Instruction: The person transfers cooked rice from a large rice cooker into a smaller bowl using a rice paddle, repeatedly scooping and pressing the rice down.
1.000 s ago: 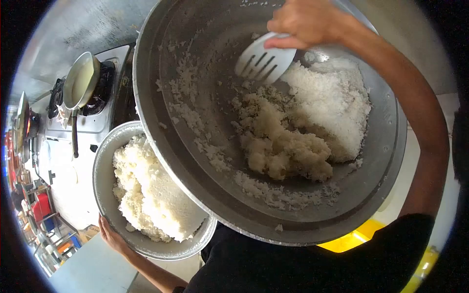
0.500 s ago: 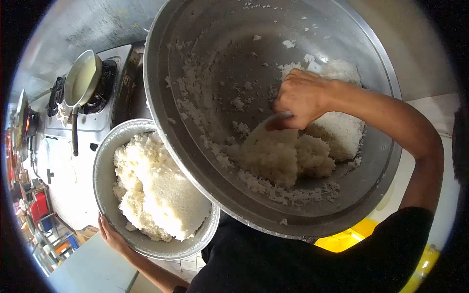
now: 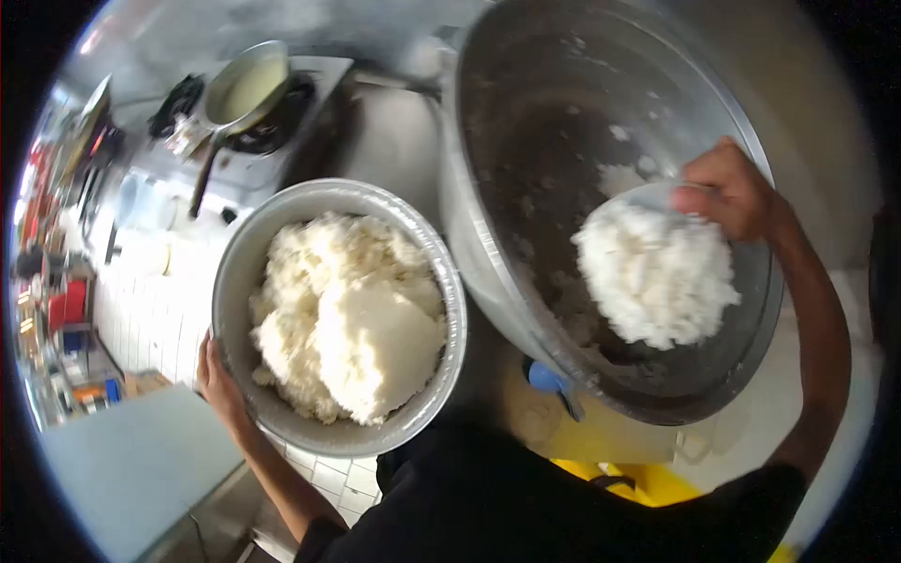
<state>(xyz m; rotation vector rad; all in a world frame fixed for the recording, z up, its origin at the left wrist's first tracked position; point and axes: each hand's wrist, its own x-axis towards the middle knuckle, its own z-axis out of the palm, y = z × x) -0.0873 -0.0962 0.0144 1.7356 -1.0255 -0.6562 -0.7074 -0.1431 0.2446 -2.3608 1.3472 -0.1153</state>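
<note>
My right hand point(image 3: 732, 192) is closed on a pale, round-edged scoop point(image 3: 648, 195); a heap of white rice point(image 3: 657, 277) covers most of it, so its exact shape is hidden. Hand and rice are above the inside of a large, tilted metal basin point(image 3: 488, 220), which has loose grains stuck to its wall. My left hand point(image 3: 223, 383) grips the outer side of a smaller round metal pot point(image 3: 228, 281), its fingers partly hidden against the wall. Inside this pot lies a big mound of cooked rice point(image 3: 352, 319).
A gas stove point(image 3: 314, 113) stands at the back left, with a long-handled saucepan point(image 3: 249, 89) of pale contents on it. A grey-blue flat surface point(image 3: 141, 469) is at the lower left. Below the basin are a blue-handled object point(image 3: 544, 377) and something yellow point(image 3: 648, 483).
My right hand has lifted a heap of rice from the basin's bottom and moved right. The view has shifted, and the smaller pot now shows whole, apart from the basin's overlap.
</note>
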